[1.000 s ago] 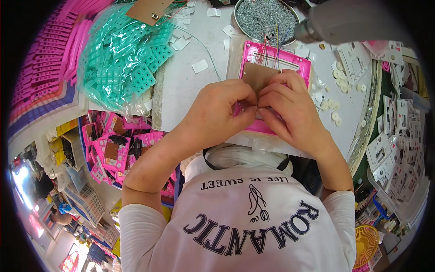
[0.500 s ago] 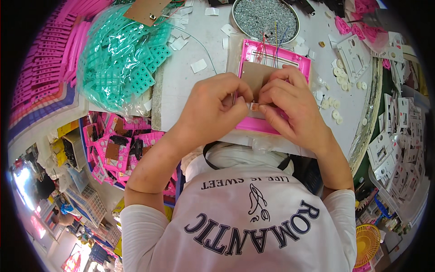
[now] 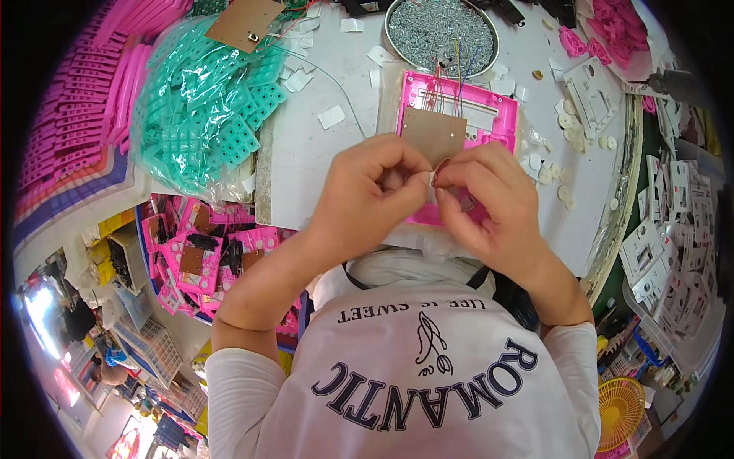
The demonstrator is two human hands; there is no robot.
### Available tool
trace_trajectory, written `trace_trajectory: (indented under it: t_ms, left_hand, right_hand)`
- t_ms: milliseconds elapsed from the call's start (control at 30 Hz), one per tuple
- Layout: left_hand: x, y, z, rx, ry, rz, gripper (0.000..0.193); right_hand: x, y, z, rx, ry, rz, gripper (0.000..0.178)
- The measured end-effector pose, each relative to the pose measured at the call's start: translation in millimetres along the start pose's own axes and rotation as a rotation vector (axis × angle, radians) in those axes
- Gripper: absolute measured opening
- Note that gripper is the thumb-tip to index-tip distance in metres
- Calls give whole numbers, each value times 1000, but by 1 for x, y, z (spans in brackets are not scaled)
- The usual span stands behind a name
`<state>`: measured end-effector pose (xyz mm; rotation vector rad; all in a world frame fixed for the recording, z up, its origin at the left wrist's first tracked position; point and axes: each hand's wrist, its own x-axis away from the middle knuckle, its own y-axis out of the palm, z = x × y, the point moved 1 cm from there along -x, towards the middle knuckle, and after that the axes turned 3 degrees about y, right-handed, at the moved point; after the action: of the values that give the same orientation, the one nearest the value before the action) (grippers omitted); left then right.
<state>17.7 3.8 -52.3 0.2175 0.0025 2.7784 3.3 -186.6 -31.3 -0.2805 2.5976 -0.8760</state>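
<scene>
My left hand point(image 3: 371, 191) and my right hand point(image 3: 493, 203) meet fingertip to fingertip over the near part of a pink plastic housing point(image 3: 501, 115). Pinched between them is a small thin piece point(image 3: 433, 177), whitish with a coppery-brown part, mostly covered by the fingers. A brown circuit board point(image 3: 433, 131) lies in the housing just beyond my fingers, with thin red, blue and yellow wires point(image 3: 459, 69) rising at its far side. Beneath the housing is a clear plastic sheet point(image 3: 388, 88).
A round metal tray point(image 3: 390, 46) of screws stands at the back. Left are a bag of teal plastic parts point(image 3: 206, 99), another brown board point(image 3: 243, 23) and stacked pink parts point(image 3: 69, 99). White discs point(image 3: 572, 126) lie right. Below the table's left edge sits a bin of pink housings point(image 3: 195, 264).
Both hands have drawn closer together around the small piece, and the right fingers have bent over it. More of the brown board now shows; the view has shifted slightly.
</scene>
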Motion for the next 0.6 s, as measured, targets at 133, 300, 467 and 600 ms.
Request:
trace_trajectory:
  t_ms: [133,300,467,600]
  left_hand:
    - [5,10,-6,-203,255,39,8]
    - [9,17,-4,-246,330,62,11]
    - [9,18,-6,-271,390,69,10]
    - [9,19,-4,-315,413,77,10]
  right_hand:
    - [7,-3,-7,-207,300,-14,22]
    - [16,1,-1,-317,388,76,21]
    - [18,4,-3,-227,315,128,18]
    - [18,8,-3,-137,236,185,13]
